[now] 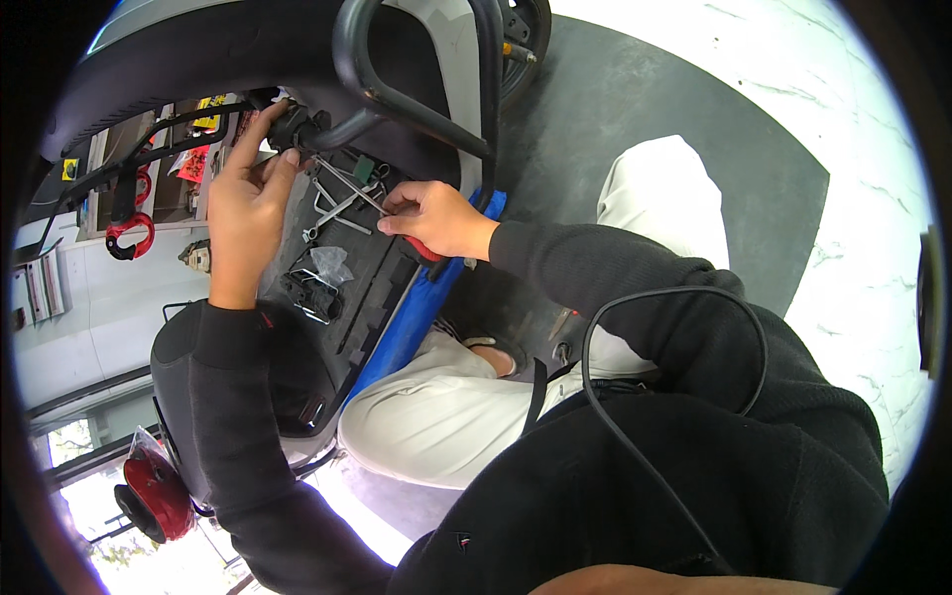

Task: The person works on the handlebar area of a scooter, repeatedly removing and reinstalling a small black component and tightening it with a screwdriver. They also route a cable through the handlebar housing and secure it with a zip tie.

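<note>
A: Right hand (436, 218): fingers clamped on a red-handled screwdriver (421, 248), its thin shaft running up-left from them.
B: Handling?
A: Likely light, stiff; take it by the handle.
B: Beyond?
A: Loose wrenches (332, 213) just past the fingers. Farther, left hand (243, 213): fingers closed on a black fitting (293, 127), judged rigid.

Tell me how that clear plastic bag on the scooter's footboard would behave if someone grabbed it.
The clear plastic bag looks crumpled and thin, so it would probably be floppy and collapse in the fingers. It seems nearly empty, so likely very light and easy to shift with a nudge. Lying among loose metal tools on the footboard, it could snag on them.
</note>
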Available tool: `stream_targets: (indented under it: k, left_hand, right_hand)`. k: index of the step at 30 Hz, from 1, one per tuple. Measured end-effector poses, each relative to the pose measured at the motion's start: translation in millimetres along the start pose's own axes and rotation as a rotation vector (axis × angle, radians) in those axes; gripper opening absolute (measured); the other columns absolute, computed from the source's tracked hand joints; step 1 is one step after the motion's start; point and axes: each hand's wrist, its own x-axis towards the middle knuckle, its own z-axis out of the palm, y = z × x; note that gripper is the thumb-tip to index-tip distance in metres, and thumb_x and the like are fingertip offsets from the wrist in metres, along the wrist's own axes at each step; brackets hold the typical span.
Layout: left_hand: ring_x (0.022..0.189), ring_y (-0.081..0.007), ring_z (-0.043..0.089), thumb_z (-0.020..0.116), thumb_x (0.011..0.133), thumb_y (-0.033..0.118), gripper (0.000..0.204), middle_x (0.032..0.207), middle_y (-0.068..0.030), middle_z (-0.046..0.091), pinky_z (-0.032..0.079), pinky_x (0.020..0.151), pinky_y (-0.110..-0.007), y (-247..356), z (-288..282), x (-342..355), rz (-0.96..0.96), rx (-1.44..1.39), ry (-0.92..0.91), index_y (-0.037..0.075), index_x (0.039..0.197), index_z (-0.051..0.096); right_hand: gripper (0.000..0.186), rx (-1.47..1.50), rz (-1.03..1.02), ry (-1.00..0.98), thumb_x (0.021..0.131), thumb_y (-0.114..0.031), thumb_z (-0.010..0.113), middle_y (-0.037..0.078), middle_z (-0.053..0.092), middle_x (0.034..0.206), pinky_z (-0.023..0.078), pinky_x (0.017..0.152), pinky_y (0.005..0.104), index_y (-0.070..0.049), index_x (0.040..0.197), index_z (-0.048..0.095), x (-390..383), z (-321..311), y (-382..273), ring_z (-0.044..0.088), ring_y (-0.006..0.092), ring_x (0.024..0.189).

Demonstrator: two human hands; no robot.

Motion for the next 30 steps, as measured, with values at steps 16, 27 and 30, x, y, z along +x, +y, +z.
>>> stream_targets:
  k: [16,27,30]
  left_hand:
    - [0.103,-0.0100,0.067,0.064,0.105,0.004,0.050,0.127,-0.0101,0.070,0.054,0.093,-0.025,-16,7,-8,0.057,-0.043,0.060,0.000,0.154,0.054]
    - [0.088,-0.0043,0.063,0.065,0.103,0.003,0.051,0.102,-0.0052,0.073,0.052,0.084,-0.021,-24,19,-10,0.051,-0.116,0.159,0.002,0.153,0.056]
    - [0.097,-0.0082,0.066,0.063,0.104,0.002,0.050,0.112,-0.0085,0.070,0.055,0.091,-0.026,-23,18,-9,0.061,-0.118,0.137,0.000,0.153,0.054]
  right_hand:
    - [0.020,-0.409,-0.421,0.308,0.105,-0.010,0.061,0.017,0.072,0.109,0.054,0.087,0.0378,0.002,0.115,0.074,13,-3,9,0.071,0.0333,0.097]
    - [0.026,-0.199,-0.221,0.219,0.110,-0.020,0.059,0.015,0.070,0.098,0.052,0.084,0.0360,0.001,0.122,0.067,-5,8,-3,0.064,0.0238,0.088]
    - [0.027,-0.170,-0.159,0.233,0.108,-0.022,0.062,0.016,0.072,0.100,0.052,0.085,0.0361,0.002,0.122,0.065,-6,8,-7,0.066,0.0245,0.090]
